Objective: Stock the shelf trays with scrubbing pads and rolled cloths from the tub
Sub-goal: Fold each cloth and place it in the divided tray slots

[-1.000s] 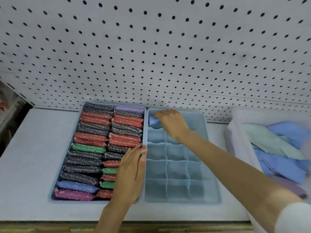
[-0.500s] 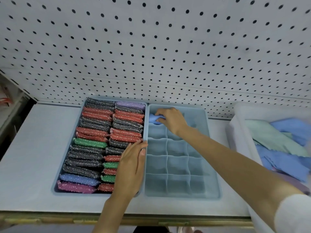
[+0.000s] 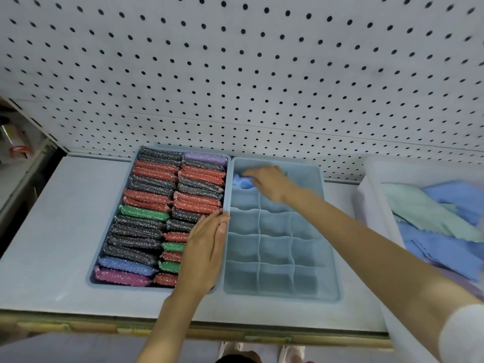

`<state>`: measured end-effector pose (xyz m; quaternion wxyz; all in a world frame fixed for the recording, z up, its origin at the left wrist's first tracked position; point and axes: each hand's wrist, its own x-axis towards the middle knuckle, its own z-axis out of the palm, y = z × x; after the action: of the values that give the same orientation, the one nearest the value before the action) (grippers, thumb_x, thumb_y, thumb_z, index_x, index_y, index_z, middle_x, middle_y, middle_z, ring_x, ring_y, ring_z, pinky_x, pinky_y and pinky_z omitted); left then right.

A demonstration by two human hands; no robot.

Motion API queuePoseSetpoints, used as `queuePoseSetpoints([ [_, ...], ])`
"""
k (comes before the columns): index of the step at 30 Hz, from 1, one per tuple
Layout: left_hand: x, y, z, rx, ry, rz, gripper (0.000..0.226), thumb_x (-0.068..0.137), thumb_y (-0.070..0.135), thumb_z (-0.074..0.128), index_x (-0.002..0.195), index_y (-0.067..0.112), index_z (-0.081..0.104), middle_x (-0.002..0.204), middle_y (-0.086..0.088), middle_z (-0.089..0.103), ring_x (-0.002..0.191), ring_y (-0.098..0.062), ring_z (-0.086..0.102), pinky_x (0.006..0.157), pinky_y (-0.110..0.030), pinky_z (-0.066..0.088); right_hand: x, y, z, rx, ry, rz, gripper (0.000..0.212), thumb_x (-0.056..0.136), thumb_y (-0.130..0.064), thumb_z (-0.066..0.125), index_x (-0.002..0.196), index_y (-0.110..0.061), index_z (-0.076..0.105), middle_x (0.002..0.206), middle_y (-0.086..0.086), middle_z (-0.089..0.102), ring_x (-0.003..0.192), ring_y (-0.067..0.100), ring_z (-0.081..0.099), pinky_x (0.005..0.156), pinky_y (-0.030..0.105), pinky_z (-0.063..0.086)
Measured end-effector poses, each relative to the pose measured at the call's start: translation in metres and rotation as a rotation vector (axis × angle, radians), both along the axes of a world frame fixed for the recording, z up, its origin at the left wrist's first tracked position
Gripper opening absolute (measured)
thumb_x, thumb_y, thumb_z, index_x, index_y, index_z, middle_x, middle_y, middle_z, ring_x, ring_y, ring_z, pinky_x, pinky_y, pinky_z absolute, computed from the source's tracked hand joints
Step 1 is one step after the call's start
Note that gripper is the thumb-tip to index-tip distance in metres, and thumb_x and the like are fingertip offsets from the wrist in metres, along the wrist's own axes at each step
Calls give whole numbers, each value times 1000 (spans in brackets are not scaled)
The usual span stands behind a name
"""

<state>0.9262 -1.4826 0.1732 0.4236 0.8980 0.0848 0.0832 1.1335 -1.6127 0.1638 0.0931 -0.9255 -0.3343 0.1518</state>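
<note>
Two pale blue trays sit side by side on the shelf. The left tray is packed with two rows of glittery scrubbing pads in red, grey, green, blue and purple. The right tray is split into a grid of compartments. A rolled blue cloth lies in its far left compartment, and my right hand holds it there with fingers curled onto it. My left hand rests flat on the pads along the wall between the two trays.
A clear plastic tub at the right holds loose blue and mint green cloths. A white pegboard rises behind the trays. The shelf's front edge runs below. A neighbouring shelf with goods shows at far left.
My right hand has pushed the blue cloth a little further into the far left compartment. My left hand has stayed on the pads. The view has shifted slightly.
</note>
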Motion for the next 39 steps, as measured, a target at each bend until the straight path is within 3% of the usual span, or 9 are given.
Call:
queuePoseSetpoints([
  [3, 1, -1, 0, -1, 3, 4, 53, 99, 43, 19, 127, 21, 59, 129, 11, 57, 126, 0, 42, 112, -10, 14, 9, -2, 9, -88, -48, 6, 32, 91, -5, 44, 113, -19, 61, 104, 6, 67, 98, 27, 57, 83, 32, 26],
  [8, 0, -1, -1, 5, 11, 5, 56, 99, 44, 18, 127, 19, 59, 129, 8, 59, 127, -4, 45, 113, -14, 16, 12, -3, 7, -8, -51, 39, 25, 84, -4, 49, 98, -11, 68, 89, 12, 70, 84, 34, 60, 82, 36, 44],
  [15, -1, -2, -1, 87, 34, -23, 58, 99, 46, 14, 128, 20, 57, 133, 7, 56, 131, -8, 41, 115, -23, 18, 8, 3, 30, -82, 167, 12, 32, 94, -6, 44, 117, -13, 65, 120, 4, 65, 111, 24, 56, 90, 26, 38],
  [19, -2, -3, -1, 158, 61, -40, 59, 98, 47, 14, 128, 20, 57, 135, 4, 56, 133, -15, 41, 114, -28, 20, -3, -5, 29, -45, 260, -40, 35, 91, 2, 38, 115, -8, 62, 116, 10, 64, 109, 29, 56, 91, 33, 42],
  [24, -1, -31, 19, 249, -4, 19, 64, 98, 48, 13, 132, 11, 53, 140, -4, 51, 138, -18, 34, 117, -35, 15, -26, -58, 71, 468, 228, -262, 27, 95, -4, 45, 112, -7, 65, 114, 9, 67, 100, 23, 64, 91, 26, 44],
  [29, 25, -143, 68, -79, -78, -124, 57, 95, 52, 26, 130, 16, 53, 135, 8, 51, 127, -7, 43, 107, -18, 27, -71, -205, 106, 835, 258, -455, 29, 89, 8, 52, 88, -17, 66, 86, -2, 68, 76, 18, 67, 84, 34, 53],
  [33, 25, -260, 89, -291, -7, -167, 38, 97, 39, 33, 123, 22, 55, 124, 10, 57, 115, -2, 49, 92, -1, 28, -111, -333, 100, 747, 295, -632, 40, 83, 15, 57, 81, -24, 67, 81, -6, 69, 71, -1, 63, 79, 33, 52],
  [35, 18, -304, 86, -317, 66, -189, 37, 98, 40, 34, 124, 23, 54, 122, 9, 58, 112, -3, 50, 86, 2, 29, -130, -383, 94, 616, 384, -645, 34, 81, 18, 58, 94, -12, 67, 89, 11, 67, 73, 1, 62, 71, 15, 49],
  [39, 6, -346, 63, -81, 98, -285, 65, 90, 53, 14, 129, 19, 51, 130, 2, 57, 120, -13, 50, 104, -4, 13, -154, -443, 74, 275, 485, -579, 23, 82, -7, 71, 101, -18, 66, 97, -7, 63, 93, 13, 60, 69, 0, 40],
])
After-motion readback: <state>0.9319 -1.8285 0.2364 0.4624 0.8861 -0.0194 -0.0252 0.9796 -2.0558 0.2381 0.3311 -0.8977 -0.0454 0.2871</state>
